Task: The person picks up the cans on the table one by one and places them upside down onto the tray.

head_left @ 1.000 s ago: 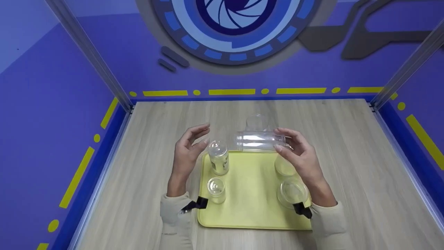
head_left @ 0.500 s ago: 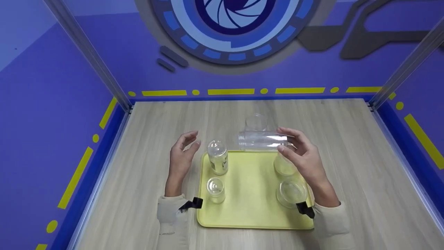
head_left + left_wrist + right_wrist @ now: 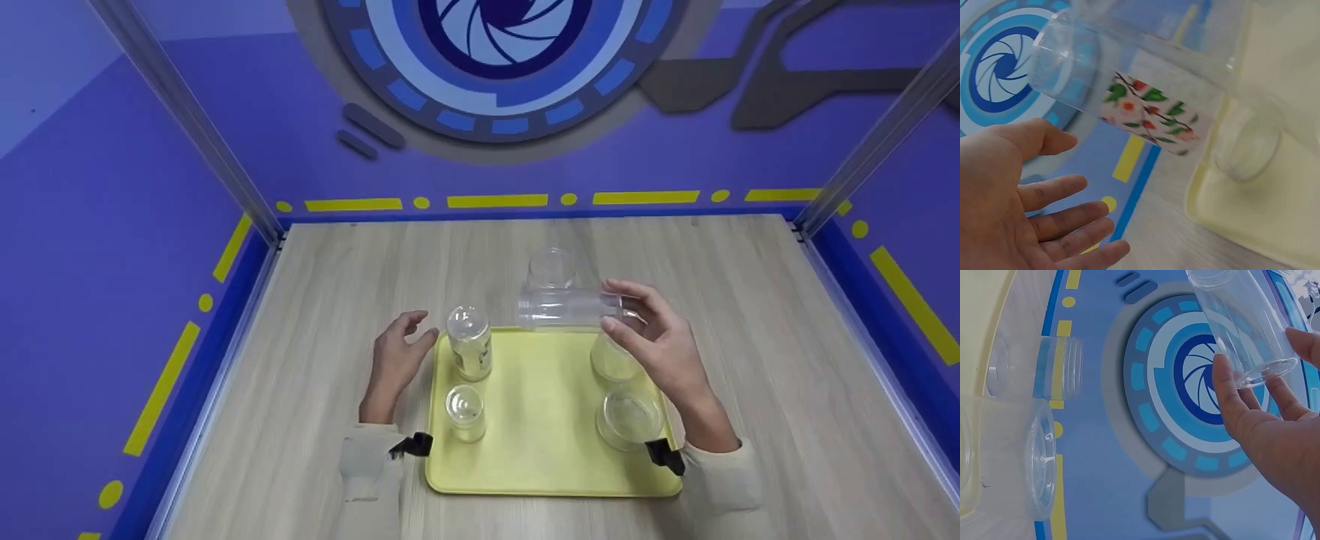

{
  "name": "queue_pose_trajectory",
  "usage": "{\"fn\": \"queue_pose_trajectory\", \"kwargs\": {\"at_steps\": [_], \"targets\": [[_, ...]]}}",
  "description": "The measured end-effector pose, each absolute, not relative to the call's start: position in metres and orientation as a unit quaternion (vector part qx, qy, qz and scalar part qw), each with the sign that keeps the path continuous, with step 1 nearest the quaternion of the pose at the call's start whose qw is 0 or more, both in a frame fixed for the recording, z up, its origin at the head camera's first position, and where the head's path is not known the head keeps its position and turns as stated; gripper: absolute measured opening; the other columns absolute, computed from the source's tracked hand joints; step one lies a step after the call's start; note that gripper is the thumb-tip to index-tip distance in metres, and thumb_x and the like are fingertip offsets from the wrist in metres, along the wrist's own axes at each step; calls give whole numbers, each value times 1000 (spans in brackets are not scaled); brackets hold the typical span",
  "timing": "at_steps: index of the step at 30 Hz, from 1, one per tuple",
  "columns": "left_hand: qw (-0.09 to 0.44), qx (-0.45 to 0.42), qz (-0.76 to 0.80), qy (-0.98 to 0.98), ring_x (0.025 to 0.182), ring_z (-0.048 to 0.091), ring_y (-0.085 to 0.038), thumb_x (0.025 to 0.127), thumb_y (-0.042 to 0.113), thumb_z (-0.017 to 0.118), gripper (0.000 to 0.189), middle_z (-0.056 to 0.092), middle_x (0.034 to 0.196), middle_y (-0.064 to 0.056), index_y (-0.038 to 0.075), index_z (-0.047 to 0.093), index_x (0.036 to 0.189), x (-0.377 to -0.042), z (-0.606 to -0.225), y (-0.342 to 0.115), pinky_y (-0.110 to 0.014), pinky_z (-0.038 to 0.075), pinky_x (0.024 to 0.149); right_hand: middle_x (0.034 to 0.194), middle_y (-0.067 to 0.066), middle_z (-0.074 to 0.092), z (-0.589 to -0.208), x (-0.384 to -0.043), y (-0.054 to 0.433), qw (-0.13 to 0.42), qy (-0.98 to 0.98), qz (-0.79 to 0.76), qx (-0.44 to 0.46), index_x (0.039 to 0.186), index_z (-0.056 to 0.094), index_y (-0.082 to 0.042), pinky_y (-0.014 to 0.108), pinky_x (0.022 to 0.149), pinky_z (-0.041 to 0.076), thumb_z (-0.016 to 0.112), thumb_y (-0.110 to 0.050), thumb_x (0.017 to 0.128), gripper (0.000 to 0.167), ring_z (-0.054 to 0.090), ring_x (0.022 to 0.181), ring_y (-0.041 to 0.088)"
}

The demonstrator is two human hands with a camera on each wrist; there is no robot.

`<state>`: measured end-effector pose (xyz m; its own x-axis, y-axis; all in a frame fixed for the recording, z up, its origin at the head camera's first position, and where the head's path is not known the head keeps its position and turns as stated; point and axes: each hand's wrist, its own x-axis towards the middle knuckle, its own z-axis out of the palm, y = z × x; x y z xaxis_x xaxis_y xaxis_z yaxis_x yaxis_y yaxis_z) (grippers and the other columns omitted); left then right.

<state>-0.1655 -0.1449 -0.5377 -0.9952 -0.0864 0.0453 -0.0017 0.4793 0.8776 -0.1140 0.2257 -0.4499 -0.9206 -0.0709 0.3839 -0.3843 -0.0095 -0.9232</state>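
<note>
My right hand [image 3: 664,341] grips a clear plastic jar [image 3: 562,308] by its base end, the thumb on one side and fingers on the other. The jar lies sideways over the far edge of the yellow tray [image 3: 544,435], its threaded mouth pointing left. In the right wrist view the jar [image 3: 1244,326] shows its round base between the fingertips. My left hand [image 3: 397,360] holds nothing and hovers left of the tray, fingers relaxed. Beside it stands a clear bottle [image 3: 470,349] with a floral label [image 3: 1151,115], bottom up on the tray.
A small clear jar [image 3: 466,416] stands near the tray's left front. Two wider clear jars, a rear one [image 3: 613,360] and a front one [image 3: 630,420], stand on its right side. Another clear container [image 3: 551,264] is on the table behind. Blue-purple walls [image 3: 450,165] enclose the table.
My left hand has drawn back from beside the floral bottle, moving left and nearer my body. My right hand keeps hold of the jar, which has shifted slightly right and lower in view.
</note>
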Motion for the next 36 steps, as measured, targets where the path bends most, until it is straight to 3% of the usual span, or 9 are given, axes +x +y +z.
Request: {"fn": "queue_pose_trajectory", "kwargs": {"at_steps": [7, 14, 25, 32, 36], "targets": [[15, 11, -424, -906, 130, 59, -42, 96, 24, 74, 47, 66, 136, -22, 0, 67, 135, -170, -557, -145, -55, 47, 108, 139, 22, 60, -448, -111, 226, 109, -709, 677, 162, 141, 57, 11, 27, 97, 55, 71, 16, 92, 50, 65, 119, 26], [1, 5, -360, -933, 124, 61, -42, 93, 25, 76, 48, 67, 130, -23, 0, 69, 132, -172, -571, -144, -56, 49, 103, 137, 17, 62, -444, -109, 226, 119, -738, 643, 169, 140, 60, 9, 27, 100, 53, 73, 16, 91, 51, 62, 123, 29], [4, -13, -312, -950, 125, 58, -43, 92, 23, 75, 43, 64, 133, -21, -1, 72, 127, -172, -581, -142, -58, 51, 98, 135, 24, 59, -443, -106, 227, 117, -763, 610, 176, 140, 63, 4, 26, 99, 53, 76, 13, 91, 51, 63, 118, 21], [-3, -33, -274, -961, 123, 57, -42, 93, 23, 74, 40, 63, 134, -21, 0, 72, 125, -174, -585, -140, -56, 52, 97, 135, 13, 63, -442, -106, 227, 127, -787, 577, 177, 139, 65, 1, 25, 98, 54, 78, 8, 91, 50, 62, 118, 19], [-4, -36, -262, -964, 123, 57, -42, 93, 22, 75, 40, 62, 134, -21, 0, 73, 126, -175, -586, -139, -56, 52, 97, 133, 15, 64, -440, -106, 226, 128, -804, 553, 176, 138, 66, -1, 25, 97, 54, 80, 4, 91, 49, 62, 118, 16]]}}
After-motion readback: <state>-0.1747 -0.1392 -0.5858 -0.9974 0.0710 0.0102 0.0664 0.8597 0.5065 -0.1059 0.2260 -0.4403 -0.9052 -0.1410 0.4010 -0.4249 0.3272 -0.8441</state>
